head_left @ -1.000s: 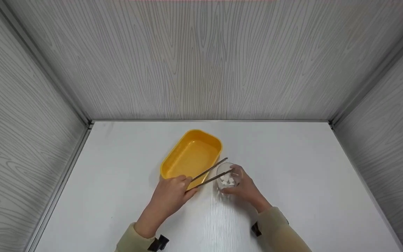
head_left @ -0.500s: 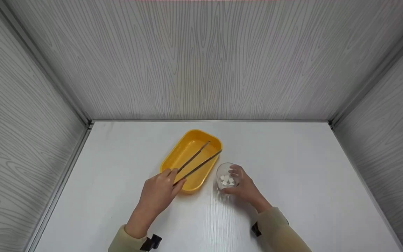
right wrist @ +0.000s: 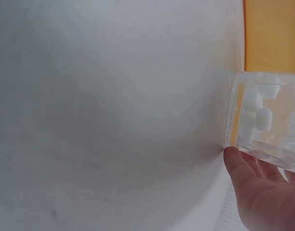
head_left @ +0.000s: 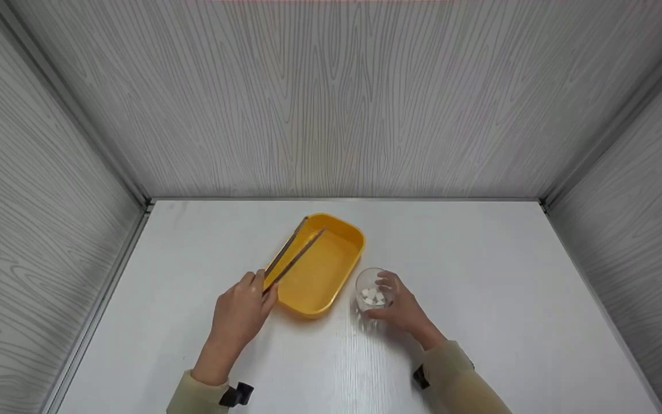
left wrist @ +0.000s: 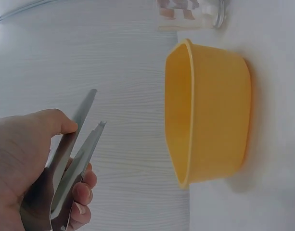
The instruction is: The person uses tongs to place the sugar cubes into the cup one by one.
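My left hand [head_left: 241, 309] grips metal tongs [head_left: 296, 259], their two arms apart with nothing between the tips. In the head view the tongs overlap the left side of a yellow tray [head_left: 331, 259]; the left wrist view shows them raised over its open side. My right hand [head_left: 403, 307] curls round a clear glass [right wrist: 287, 120] standing on the table right of the tray. Several white cubes [head_left: 373, 296] lie in the bottom of the glass. No cubes show in the visible part of the tray.
The white table [head_left: 480, 276] is bounded by grey wood-grain panels [head_left: 331, 115] at the back and on both sides. Black wrist straps [head_left: 236, 395] sit at the cuffs of both beige sleeves [head_left: 199, 395].
My left hand has drawn the tongs leftward, from over the glass across the yellow tray to its left side. The right hand and the glass have stayed in place.
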The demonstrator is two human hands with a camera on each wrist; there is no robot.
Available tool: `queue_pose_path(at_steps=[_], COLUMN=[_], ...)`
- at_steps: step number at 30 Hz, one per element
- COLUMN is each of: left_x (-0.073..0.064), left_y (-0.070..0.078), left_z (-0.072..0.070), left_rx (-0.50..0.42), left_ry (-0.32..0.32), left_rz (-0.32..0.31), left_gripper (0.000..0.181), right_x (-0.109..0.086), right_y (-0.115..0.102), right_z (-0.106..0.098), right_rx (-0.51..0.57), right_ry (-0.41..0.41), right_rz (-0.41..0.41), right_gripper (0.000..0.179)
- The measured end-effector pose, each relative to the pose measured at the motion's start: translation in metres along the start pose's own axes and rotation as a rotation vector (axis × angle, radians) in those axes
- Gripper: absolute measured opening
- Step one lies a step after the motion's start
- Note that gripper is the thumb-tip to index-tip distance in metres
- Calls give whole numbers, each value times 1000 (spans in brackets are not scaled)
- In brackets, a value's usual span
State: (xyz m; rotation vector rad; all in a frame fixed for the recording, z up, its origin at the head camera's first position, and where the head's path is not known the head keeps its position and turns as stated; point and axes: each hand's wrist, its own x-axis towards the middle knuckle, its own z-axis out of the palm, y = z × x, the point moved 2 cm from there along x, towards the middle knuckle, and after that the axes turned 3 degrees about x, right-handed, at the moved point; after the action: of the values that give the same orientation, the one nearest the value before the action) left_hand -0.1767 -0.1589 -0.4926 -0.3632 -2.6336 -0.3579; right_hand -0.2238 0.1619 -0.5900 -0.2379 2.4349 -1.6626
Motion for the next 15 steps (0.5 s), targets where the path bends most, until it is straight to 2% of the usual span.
queue_pose_path(at_steps=[3,7,15], left_x=[-2,-3,-9], left_y=[-11,-27,-55], left_z=[5,11,26], left_rx=[-10,-22,-14], left_ry=[5,-5,-85], left_rz=[-48,-147,-323], left_gripper=[35,36,31], right_x=[0,0,0], right_y=[1,2,4], right_z=[0,-1,0], right_rx=[1,-13,-29], right_ry=[-8,-17,-15], right_rz=[-6,-13,-21], right_gripper=[92,92,92])
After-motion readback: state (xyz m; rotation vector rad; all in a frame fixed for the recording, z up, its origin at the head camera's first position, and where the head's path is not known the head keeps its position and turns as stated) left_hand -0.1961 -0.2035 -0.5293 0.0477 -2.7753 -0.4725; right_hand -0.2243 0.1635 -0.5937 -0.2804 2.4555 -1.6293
